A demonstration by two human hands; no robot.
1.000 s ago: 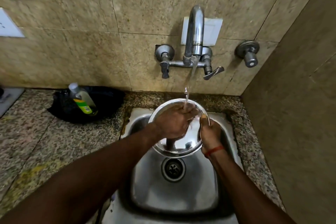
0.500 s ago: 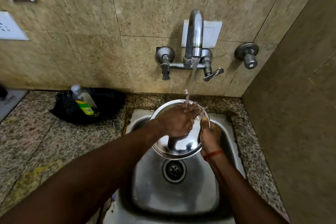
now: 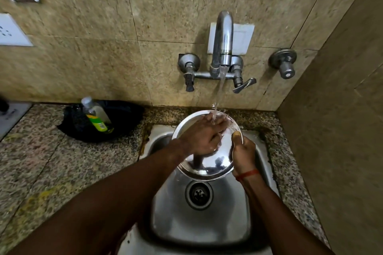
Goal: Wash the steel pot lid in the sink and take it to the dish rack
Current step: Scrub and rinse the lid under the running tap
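Observation:
The round steel pot lid (image 3: 215, 163) is held tilted over the steel sink (image 3: 199, 227), its hollow side facing me. My right hand (image 3: 242, 153) grips its right rim, thumb on the edge. My left hand (image 3: 204, 135) lies flat inside the lid with its fingers under the water stream. Water runs from the wall tap (image 3: 222, 47) onto those fingers and the upper part of the lid. My left hand hides the lid's middle.
A black pan (image 3: 124, 118) with a clear bottle (image 3: 96, 114) lying in it sits on the granite counter (image 3: 51, 167) left of the sink. A side wall stands close on the right. The drain (image 3: 199, 193) lies below the lid. No dish rack is in view.
My left hand has slid slightly across the inside of the lid under the stream. The lid and my right hand stay in about the same place.

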